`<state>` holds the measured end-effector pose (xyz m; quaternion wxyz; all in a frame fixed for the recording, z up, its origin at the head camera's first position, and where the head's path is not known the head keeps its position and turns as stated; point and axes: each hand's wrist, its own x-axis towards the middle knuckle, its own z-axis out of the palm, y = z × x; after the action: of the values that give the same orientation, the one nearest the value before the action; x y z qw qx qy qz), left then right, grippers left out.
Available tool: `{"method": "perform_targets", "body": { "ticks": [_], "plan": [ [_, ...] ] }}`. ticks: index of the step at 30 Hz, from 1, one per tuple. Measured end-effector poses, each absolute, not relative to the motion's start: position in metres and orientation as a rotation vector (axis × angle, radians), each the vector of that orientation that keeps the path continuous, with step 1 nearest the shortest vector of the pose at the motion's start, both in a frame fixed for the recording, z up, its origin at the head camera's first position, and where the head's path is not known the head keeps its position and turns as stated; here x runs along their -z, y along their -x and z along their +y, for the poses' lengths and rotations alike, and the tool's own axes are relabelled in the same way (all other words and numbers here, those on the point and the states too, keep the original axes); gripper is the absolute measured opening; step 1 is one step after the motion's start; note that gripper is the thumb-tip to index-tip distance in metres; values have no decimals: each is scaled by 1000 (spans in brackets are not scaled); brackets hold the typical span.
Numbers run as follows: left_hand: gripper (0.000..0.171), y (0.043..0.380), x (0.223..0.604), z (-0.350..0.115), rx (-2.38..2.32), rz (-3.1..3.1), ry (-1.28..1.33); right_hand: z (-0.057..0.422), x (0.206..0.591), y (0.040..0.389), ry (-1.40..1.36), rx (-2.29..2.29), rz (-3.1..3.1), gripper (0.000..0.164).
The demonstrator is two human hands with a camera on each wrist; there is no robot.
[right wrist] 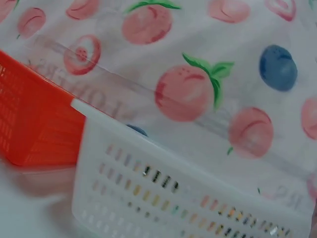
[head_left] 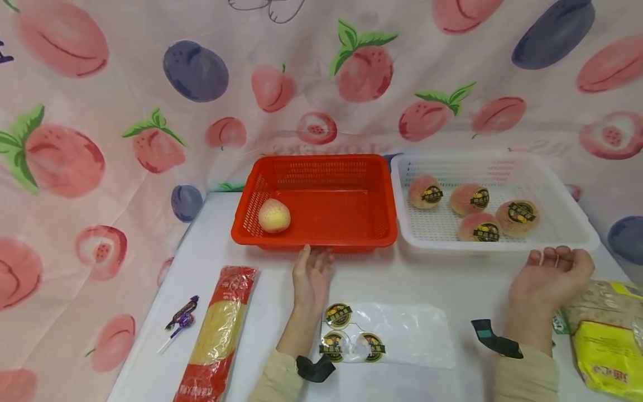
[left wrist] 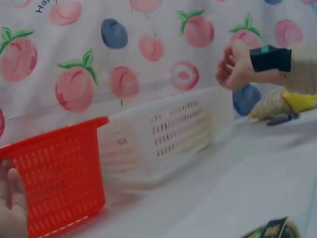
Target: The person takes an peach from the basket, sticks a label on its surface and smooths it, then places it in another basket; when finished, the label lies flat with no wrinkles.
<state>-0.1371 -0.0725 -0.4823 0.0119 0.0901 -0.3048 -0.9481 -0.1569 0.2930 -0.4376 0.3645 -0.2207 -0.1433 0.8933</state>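
Observation:
My left hand (head_left: 311, 279) is at the front of the red plastic basket (head_left: 313, 243), fingers loosely bent and holding nothing. Whether the fingertips touch the basket I cannot tell. One pale peach (head_left: 274, 216) lies in that basket, at its left. Just in front of the white basket (head_left: 494, 245), toward its right end, my right hand (head_left: 552, 279) hovers with loosely curled fingers and nothing in them. Several peaches (head_left: 425, 192) with black-and-gold stickers lie in the white basket. Between the hands is a clear sheet (head_left: 417, 335) bearing a few round stickers (head_left: 339, 315).
On the left lie a red-and-yellow noodle packet (head_left: 221, 326), a lollipop (head_left: 185, 321) and a purple-wrapped candy (head_left: 183, 311). A yellow bag (head_left: 608, 354) stands at the right edge. Behind the baskets hangs a fruit-print cloth (head_left: 311, 67).

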Motion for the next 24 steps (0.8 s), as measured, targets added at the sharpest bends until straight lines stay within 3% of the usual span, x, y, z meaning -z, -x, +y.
{"method": "perform_targets", "body": {
  "ticks": [16, 24],
  "plan": [
    [18, 135, 472, -67, 2976, -661, -397, 186, 399, 193, -197, -2685, -886, 4],
    [12, 132, 472, -61, 2950, -639, -451, 148, 384, 230, -536, -2715, -1590, 25]
  ]
}}
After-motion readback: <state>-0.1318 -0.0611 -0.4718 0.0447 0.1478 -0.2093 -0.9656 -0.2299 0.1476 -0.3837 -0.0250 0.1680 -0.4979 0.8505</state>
